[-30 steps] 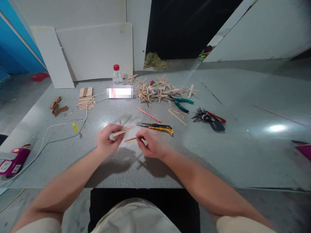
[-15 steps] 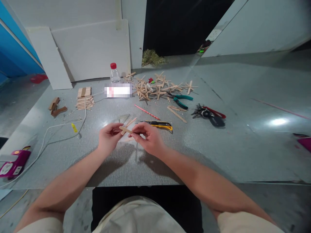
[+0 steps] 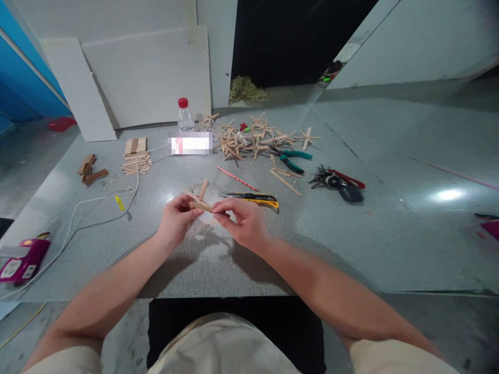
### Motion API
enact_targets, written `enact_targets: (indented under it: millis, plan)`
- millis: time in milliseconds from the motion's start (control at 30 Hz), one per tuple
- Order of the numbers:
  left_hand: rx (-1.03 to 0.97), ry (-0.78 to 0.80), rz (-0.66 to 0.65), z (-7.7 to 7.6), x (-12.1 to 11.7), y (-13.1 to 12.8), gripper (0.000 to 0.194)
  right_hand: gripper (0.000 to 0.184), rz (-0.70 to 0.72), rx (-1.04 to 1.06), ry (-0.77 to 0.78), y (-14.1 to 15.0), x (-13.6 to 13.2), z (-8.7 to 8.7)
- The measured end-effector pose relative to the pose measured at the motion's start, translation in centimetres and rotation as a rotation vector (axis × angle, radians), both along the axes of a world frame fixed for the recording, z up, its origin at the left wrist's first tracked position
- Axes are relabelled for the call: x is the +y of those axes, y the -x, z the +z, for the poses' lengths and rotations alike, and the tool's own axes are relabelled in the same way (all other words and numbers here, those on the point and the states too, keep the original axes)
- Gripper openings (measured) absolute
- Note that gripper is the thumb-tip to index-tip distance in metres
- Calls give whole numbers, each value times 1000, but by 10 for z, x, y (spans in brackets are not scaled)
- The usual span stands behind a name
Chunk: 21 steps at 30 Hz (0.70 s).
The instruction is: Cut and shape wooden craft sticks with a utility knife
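Between my hands is a small crossed piece made of wooden craft sticks (image 3: 201, 206), lifted over the table. My left hand (image 3: 177, 215) pinches its left side. On its right end the fingertips of my right hand (image 3: 244, 217) are closed. One stick of the piece points away from me, and another lies across toward my right fingers. Below the piece a pale round patch (image 3: 208, 217) shows on the table, partly hidden. A yellow and black utility knife (image 3: 259, 198) lies just beyond my right hand, and a red patterned pencil-like stick (image 3: 237, 178) is farther off.
A heap of crossed craft sticks (image 3: 249, 140) lies at the back, beside green-handled pliers (image 3: 290, 158). Stacked sticks (image 3: 136, 156) and a white cable (image 3: 72, 234) are on the left. A red-capped bottle (image 3: 185, 118) stands behind; a bunch of keys (image 3: 337, 184) lies right.
The craft-stick piece has turned in my hands: the stick that pointed to the far right now points nearly straight away from me. Both hands stay closed on it.
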<state>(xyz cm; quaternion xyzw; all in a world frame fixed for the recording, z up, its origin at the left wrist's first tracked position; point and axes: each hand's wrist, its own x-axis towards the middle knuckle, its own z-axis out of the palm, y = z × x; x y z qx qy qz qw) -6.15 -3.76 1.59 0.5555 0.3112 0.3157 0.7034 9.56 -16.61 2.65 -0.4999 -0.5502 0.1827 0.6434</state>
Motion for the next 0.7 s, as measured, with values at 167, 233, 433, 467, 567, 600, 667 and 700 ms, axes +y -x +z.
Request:
enact_targets:
  millis: [167,233,433,467,567,600,667,700]
  plan:
    - [21,122,-100,-1,5,4,51,11,-33,89,9,-6,1,-3]
    - [18,155,-118,-2,7,5,49,11,-12,109,9,-9,3,-3]
    - [-12,216,-126,-6,10,4,42,12,106,102,11,-8,5,1]
    - [-17,226,-125,-6,10,3,42,11,119,97,12,-8,5,2]
    - [-29,253,-129,-5,10,2,39,9,138,80,27,-6,5,2]
    - [-31,260,-132,-4,9,2,38,8,141,76,32,-6,5,2]
    - [-33,272,-138,-3,9,3,36,7,145,72,41,-6,5,1]
    - [-32,277,-140,-2,8,3,35,7,147,72,44,-7,5,1]
